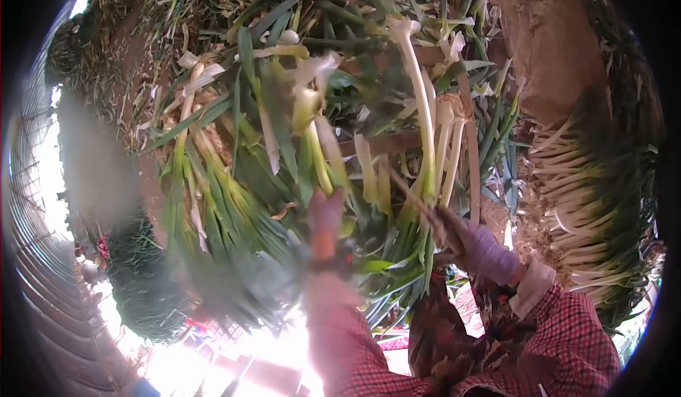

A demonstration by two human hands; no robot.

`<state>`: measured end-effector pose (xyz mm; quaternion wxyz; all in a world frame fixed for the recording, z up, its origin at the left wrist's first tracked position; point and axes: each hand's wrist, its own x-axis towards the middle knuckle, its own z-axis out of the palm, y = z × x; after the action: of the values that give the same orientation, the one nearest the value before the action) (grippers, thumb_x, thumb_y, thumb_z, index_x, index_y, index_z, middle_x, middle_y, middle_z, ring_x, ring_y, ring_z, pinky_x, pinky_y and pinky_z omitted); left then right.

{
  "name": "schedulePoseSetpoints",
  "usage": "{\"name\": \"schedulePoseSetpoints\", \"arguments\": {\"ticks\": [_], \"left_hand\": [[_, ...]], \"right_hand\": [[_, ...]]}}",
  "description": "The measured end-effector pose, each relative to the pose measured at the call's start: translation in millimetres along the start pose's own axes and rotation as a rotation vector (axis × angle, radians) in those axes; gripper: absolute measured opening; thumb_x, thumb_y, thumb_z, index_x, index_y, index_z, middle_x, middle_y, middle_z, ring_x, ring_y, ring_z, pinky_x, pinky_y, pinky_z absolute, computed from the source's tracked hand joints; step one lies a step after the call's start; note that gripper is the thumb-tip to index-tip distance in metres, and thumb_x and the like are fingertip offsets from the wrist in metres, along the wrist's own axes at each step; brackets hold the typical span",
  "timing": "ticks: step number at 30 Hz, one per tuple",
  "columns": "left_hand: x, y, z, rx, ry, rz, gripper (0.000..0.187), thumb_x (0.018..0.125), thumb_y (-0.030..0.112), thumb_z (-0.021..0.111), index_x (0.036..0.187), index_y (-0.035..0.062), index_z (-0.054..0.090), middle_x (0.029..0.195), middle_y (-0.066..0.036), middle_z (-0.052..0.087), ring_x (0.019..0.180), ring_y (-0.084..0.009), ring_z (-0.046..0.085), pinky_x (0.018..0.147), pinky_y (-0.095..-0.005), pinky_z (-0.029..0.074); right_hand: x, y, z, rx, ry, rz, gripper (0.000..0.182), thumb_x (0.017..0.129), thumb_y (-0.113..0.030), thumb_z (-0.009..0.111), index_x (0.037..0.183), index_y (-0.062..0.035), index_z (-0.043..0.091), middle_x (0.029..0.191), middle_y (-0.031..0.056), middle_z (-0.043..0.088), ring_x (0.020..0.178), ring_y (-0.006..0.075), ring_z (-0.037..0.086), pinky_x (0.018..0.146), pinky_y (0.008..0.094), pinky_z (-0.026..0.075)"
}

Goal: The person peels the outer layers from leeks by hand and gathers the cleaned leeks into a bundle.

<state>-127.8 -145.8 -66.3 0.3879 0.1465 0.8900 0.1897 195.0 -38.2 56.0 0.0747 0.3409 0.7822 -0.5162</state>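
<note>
My left hand (326,213), in a pale purple covering, is closed around the green part of a big green onion (317,157). Loose, whitish peeled skin hangs blurred at that stalk's upper end. Purple also covers my right hand (477,247), whose darker fingers are wrapped round a thin stick-like thing (406,188) slanting up and left. Just beyond it, a long white-stemmed green onion (423,106) lies with its root end away from me. Several more peeled white stems (452,152) lie beside it.
Unpeeled green onions (213,159) with leaves toward me lie left of my hands. Cut leaves and skins (333,14) cover the far side. At the right, a long row of white-stemmed onions (578,209) is stacked near a brown sheet (550,49). Ribbed wall (42,255) curves at far left.
</note>
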Motion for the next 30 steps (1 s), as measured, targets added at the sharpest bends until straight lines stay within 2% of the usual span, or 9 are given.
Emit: {"name": "schedulePoseSetpoints", "arguments": {"ticks": [1, 4, 5, 8, 12, 14, 17, 24, 30], "left_hand": [[-30, 3, -13, 0.054, -0.022, 0.022, 0.047, 0.078, 0.041, 0.073, 0.102, 0.0020, 0.061, 0.081, -0.010, 0.066, 0.068, -0.0224, 0.059, 0.066, -0.0377, 0.048], [-89, -19, -2, 0.282, 0.005, 0.054, 0.055, 0.078, 0.053, 0.069, 0.102, 0.0039, 0.062, 0.085, -0.016, 0.066, 0.075, -0.0316, 0.063, 0.070, -0.0417, 0.048], [-99, -24, 4, 0.239, -0.012, 0.026, 0.056, 0.079, 0.054, 0.068, 0.104, 0.0043, 0.061, 0.088, -0.018, 0.066, 0.077, -0.0336, 0.063, 0.071, -0.0426, 0.048], [-115, -37, 15, 0.169, -0.077, -0.016, 0.058, 0.081, 0.057, 0.064, 0.109, 0.0067, 0.059, 0.095, -0.021, 0.067, 0.086, -0.0389, 0.064, 0.075, -0.0455, 0.048], [-111, -64, 26, 0.175, -0.142, 0.028, 0.058, 0.084, 0.056, 0.062, 0.118, 0.0100, 0.056, 0.100, -0.022, 0.066, 0.093, -0.0412, 0.063, 0.080, -0.0471, 0.049], [-104, -84, 33, 0.074, -0.112, 0.094, 0.057, 0.085, 0.055, 0.061, 0.120, 0.0102, 0.055, 0.101, -0.022, 0.066, 0.092, -0.0409, 0.063, 0.079, -0.0468, 0.049], [-116, -50, 9, 0.066, -0.163, 0.003, 0.054, 0.087, 0.052, 0.060, 0.121, 0.0103, 0.054, 0.101, -0.022, 0.066, 0.092, -0.0413, 0.063, 0.079, -0.0464, 0.048], [-112, -59, 5, 0.078, -0.177, 0.031, 0.054, 0.087, 0.052, 0.060, 0.120, 0.0099, 0.053, 0.100, -0.022, 0.066, 0.092, -0.0410, 0.063, 0.079, -0.0477, 0.047], [-103, -64, 5, 0.220, -0.231, -0.015, 0.054, 0.086, 0.052, 0.058, 0.119, 0.0095, 0.052, 0.105, -0.023, 0.065, 0.098, -0.0432, 0.061, 0.084, -0.0487, 0.047]], "right_hand": [[5, -8, 1, 0.132, 0.026, 0.050, 0.097, 0.066, -0.008, 0.071, 0.149, -0.0153, 0.021, 0.115, 0.0216, 0.060, 0.096, 0.0387, 0.064, 0.079, 0.0427, 0.055], [-7, -53, 14, 0.034, -0.466, 0.163, 0.094, 0.068, -0.008, 0.069, 0.148, -0.0142, 0.020, 0.115, 0.0201, 0.061, 0.093, 0.0359, 0.066, 0.076, 0.0431, 0.056], [-30, -45, 41, 0.018, -0.322, -0.079, 0.094, 0.068, -0.009, 0.069, 0.148, -0.0155, 0.021, 0.113, 0.0187, 0.063, 0.086, 0.0339, 0.068, 0.072, 0.0431, 0.057], [-29, -23, 72, 0.163, -0.113, 0.114, 0.100, 0.066, -0.009, 0.070, 0.150, -0.0198, 0.018, 0.114, 0.0186, 0.062, 0.086, 0.0348, 0.068, 0.073, 0.0441, 0.056], [-32, -53, 78, 0.035, -0.352, 0.025, 0.093, 0.071, -0.010, 0.065, 0.150, -0.0177, 0.017, 0.108, 0.0225, 0.061, 0.095, 0.0408, 0.063, 0.077, 0.0457, 0.054], [-29, -56, 87, 0.005, -0.293, 0.071, 0.090, 0.074, -0.009, 0.062, 0.150, -0.0166, 0.016, 0.105, 0.0220, 0.061, 0.091, 0.0416, 0.064, 0.073, 0.0477, 0.053], [-5, -59, 87, 0.023, -0.274, 0.140, 0.091, 0.074, -0.011, 0.062, 0.151, -0.0171, 0.013, 0.104, 0.0212, 0.061, 0.088, 0.0418, 0.063, 0.073, 0.0478, 0.053], [-42, -60, 119, 0.042, -0.232, 0.121, 0.090, 0.077, -0.011, 0.063, 0.151, -0.0167, 0.011, 0.099, 0.0217, 0.061, 0.083, 0.0413, 0.063, 0.070, 0.0474, 0.053], [40, -57, 104, -0.080, -0.142, 0.203, 0.089, 0.079, -0.013, 0.063, 0.151, -0.0198, 0.012, 0.097, 0.0213, 0.061, 0.080, 0.0417, 0.063, 0.069, 0.0480, 0.053]]}}
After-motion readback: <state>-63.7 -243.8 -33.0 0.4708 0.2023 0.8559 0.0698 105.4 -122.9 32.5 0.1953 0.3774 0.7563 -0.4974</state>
